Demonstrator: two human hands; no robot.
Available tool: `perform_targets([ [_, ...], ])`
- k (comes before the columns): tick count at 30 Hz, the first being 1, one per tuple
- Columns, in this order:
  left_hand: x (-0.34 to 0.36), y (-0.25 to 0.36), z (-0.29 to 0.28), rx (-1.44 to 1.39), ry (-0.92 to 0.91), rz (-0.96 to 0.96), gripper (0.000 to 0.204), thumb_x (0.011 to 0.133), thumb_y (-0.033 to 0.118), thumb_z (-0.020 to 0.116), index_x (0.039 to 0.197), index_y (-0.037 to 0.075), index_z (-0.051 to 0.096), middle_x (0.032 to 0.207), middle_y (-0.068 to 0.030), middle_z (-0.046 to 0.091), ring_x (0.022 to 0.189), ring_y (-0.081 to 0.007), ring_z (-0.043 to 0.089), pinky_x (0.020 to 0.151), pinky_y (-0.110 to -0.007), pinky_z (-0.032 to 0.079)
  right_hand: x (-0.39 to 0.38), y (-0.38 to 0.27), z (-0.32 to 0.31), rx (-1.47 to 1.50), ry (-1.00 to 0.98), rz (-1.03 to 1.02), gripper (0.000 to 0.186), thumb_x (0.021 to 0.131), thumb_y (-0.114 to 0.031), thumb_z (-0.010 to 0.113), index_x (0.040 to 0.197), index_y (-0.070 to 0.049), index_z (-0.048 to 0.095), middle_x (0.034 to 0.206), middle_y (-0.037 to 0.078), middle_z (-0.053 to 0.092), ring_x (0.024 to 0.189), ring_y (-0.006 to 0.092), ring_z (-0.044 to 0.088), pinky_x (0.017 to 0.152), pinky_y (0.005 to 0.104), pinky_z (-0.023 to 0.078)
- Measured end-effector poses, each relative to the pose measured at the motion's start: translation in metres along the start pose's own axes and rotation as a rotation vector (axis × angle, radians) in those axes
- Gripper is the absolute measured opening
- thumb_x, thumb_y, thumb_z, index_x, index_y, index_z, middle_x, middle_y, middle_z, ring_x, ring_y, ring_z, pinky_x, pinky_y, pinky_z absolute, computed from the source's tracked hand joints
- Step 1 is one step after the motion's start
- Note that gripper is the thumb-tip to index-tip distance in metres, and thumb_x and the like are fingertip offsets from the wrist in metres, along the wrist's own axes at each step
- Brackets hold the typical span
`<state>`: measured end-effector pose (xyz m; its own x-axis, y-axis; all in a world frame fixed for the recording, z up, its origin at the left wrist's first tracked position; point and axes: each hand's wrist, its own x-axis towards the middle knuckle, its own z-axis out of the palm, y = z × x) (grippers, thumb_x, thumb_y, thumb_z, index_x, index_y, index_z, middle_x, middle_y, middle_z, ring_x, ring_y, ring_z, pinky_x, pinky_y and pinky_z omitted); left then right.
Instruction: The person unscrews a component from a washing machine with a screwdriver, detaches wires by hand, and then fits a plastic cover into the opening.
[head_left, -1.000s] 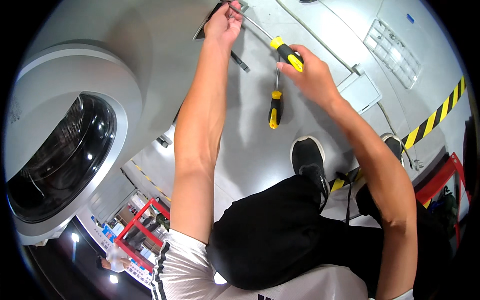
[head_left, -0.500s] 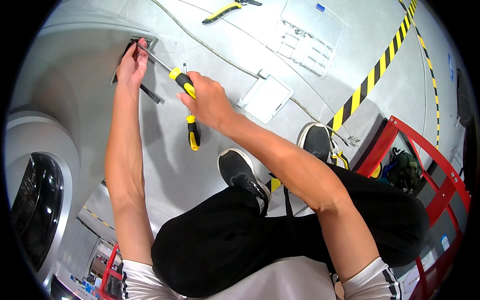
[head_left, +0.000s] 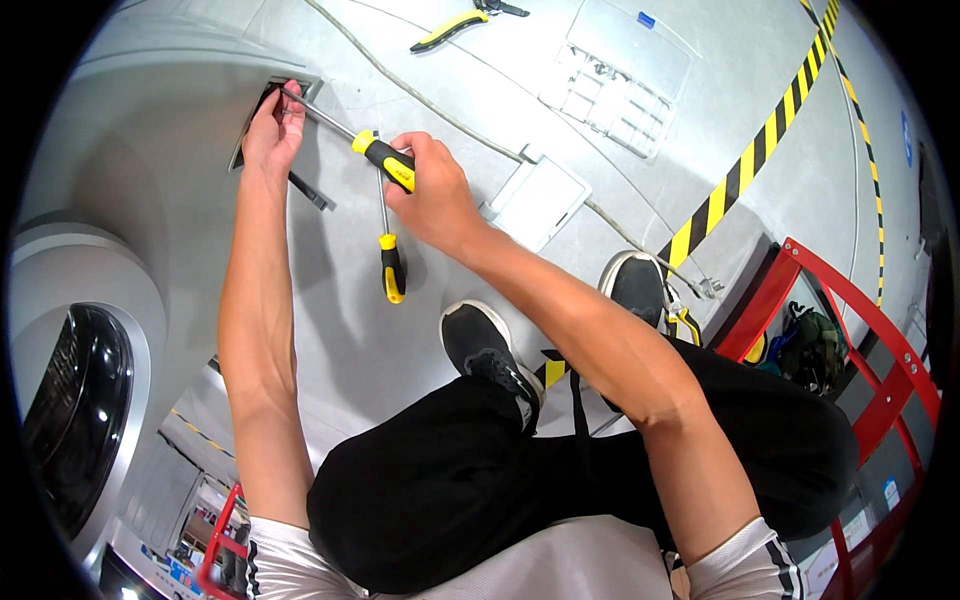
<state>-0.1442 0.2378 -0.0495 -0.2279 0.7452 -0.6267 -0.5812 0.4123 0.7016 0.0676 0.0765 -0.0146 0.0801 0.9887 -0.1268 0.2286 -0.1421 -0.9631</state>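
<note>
My right hand [head_left: 437,195] is wrapped round the yellow-and-black handle of a screwdriver [head_left: 388,165]. Its long metal shaft runs up and left to a square opening [head_left: 314,88] low in the body of a light grey machine with a round dark door [head_left: 140,150]. At that opening my left hand [head_left: 273,140] has its thumb and fingers curled close around the screwdriver's tip; what they pinch is hidden. A short black strip [head_left: 308,190] sticks out below the left hand. On the floor beneath my right hand lies a second yellow-and-black screwdriver [head_left: 392,268].
A white rectangular cover [head_left: 540,200], a clear compartment case [head_left: 610,100] and yellow-black pliers [head_left: 450,30] lie on the floor. A grey cable [head_left: 400,85] crosses it. Striped tape [head_left: 745,175] and a red metal frame [head_left: 850,280] stand to the right, near my shoes [head_left: 635,285].
The view has shifted slightly. My right hand and the screwdriver handle have moved a little right, and the hand has turned on the handle. My left hand stays at the opening.
</note>
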Motion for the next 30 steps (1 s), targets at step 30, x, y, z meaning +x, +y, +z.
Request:
perform_targets([
  [30, -0.082, -0.035, 0.008, 0.176, -0.227, -0.071, 0.020, 0.092, 0.015, 0.057, 0.099, -0.003, 0.057, 0.090, -0.0118, 0.062, 0.071, -0.0108, 0.054, 0.062, -0.023, 0.047, 0.006, -0.018, -0.018, 0.707, -0.276, 0.721, 0.042, 0.088, -0.033, 0.060, 0.110, 0.001, 0.049, 0.089, 0.007, 0.059, 0.063, 0.0104, 0.053, 0.056, 0.0243, 0.042],
])
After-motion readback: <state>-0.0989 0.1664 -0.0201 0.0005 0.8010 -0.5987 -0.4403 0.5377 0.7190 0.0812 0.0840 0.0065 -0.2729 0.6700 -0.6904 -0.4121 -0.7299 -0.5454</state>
